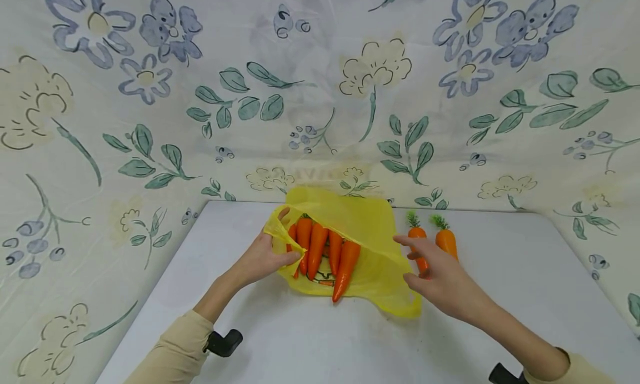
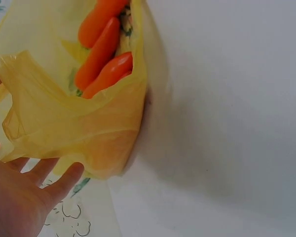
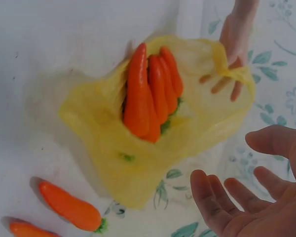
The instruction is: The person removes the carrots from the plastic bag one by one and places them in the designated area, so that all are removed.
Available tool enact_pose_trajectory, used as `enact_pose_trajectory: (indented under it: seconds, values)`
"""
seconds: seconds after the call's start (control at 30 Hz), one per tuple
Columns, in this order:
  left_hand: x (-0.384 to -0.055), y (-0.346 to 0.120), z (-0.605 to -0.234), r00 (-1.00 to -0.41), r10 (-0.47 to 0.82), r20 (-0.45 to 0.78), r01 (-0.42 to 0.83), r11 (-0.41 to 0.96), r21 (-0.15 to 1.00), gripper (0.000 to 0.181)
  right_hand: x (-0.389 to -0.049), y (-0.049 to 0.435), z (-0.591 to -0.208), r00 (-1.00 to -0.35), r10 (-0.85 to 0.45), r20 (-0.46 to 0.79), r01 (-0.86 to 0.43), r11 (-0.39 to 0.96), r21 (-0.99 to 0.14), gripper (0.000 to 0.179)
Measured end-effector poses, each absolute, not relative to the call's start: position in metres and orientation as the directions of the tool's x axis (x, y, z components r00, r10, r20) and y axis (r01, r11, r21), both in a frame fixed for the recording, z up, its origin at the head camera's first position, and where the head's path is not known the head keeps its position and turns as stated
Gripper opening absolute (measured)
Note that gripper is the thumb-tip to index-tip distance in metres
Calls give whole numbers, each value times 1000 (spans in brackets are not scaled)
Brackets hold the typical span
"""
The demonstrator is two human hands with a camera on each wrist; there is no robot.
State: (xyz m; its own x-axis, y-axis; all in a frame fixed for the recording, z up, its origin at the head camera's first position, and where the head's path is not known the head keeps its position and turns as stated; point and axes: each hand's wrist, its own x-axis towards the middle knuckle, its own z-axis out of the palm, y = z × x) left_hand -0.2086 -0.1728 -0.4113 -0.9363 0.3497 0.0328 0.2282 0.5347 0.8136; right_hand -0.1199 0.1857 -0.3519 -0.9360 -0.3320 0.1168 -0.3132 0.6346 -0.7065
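Observation:
A yellow plastic bag [image 1: 370, 217] lies on the table with its mouth facing me, and several orange carrots [image 1: 318, 250] with green tops lie inside it. My left hand [image 1: 260, 262] holds the bag's left edge up, with the thumb at the opening and the fingers behind the plastic. In the left wrist view, the fingers [image 2: 64, 182] are spread below the raised plastic. My right hand [image 1: 440, 273] hovers off the bag's right side with fingers apart, holding nothing. Beyond it are two loose carrots, one partly hidden carrot [image 1: 417, 233] and another carrot [image 1: 446, 243].
The white table [image 1: 320, 345] ends at the back against a floral cloth [image 1: 310, 95], which also hangs at both sides. Dark wrist-worn devices sit on the left wrist [image 1: 225, 342] and the right wrist [image 1: 505, 374].

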Motion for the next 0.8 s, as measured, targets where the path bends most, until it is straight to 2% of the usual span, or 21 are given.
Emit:
enact_pose_trajectory:
  seconds: [0.17, 0.33, 0.5, 0.67, 0.8]
  values:
    - [-208, -173, -411, -940, 341, 27, 219, 538, 814, 95, -119, 170, -351, -920, -374, 120, -343, 615, -710, 58]
    - [-208, -173, -411, -938, 346, 31, 224, 535, 815, 96, -123, 154, -359, -919, -388, 72, -322, 630, -707, 56]
    - [-208, -173, -410, -935, 352, 45, 240, 535, 810, 96, -132, 140, -373, -899, -436, 47, -341, 628, -699, 50]
    - [-209, -173, -410, -931, 361, 54, 250, 522, 816, 96, -145, 127, -389, -905, -425, 0, -299, 636, -711, 48]
    - [-208, -173, -409, -931, 362, 49, 246, 521, 817, 96, -156, 117, -407, -904, -427, 17, -321, 650, -689, 48]
